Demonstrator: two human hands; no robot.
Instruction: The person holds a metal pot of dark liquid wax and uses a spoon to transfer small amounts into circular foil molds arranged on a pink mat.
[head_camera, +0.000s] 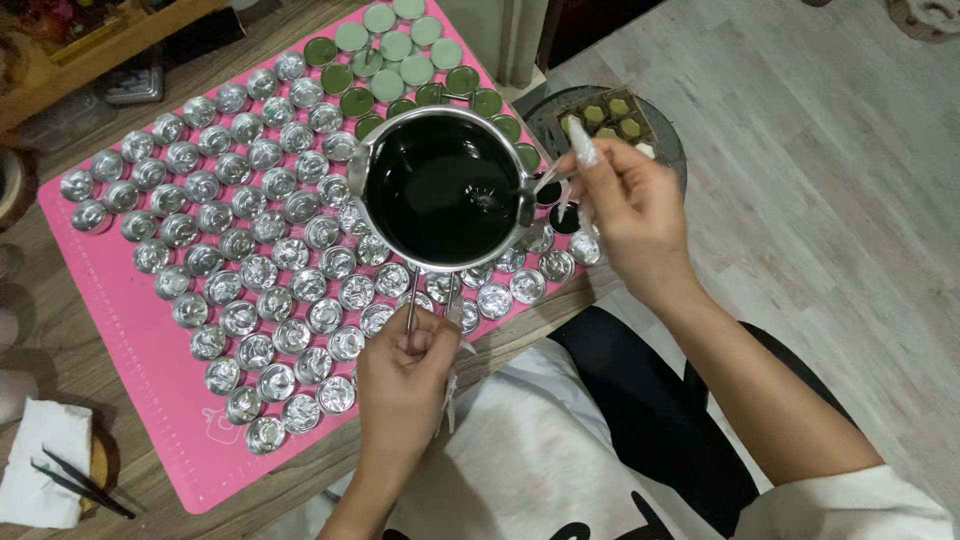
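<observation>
While left hand (400, 375) grips pot (443, 190) of dark liquid | right hand (625, 205) pinches pipette (545, 180)

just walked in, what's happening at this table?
A person holds a small metal pouring pot of dark green liquid by its wire handle with the left hand, above a pink mat covered in rows of small empty foil cups. The right hand holds a thin pale stick at the pot's spout. A batch of cups at the mat's far end is already filled with green, some paler than others. Tweezers lie on a white tissue at the left.
</observation>
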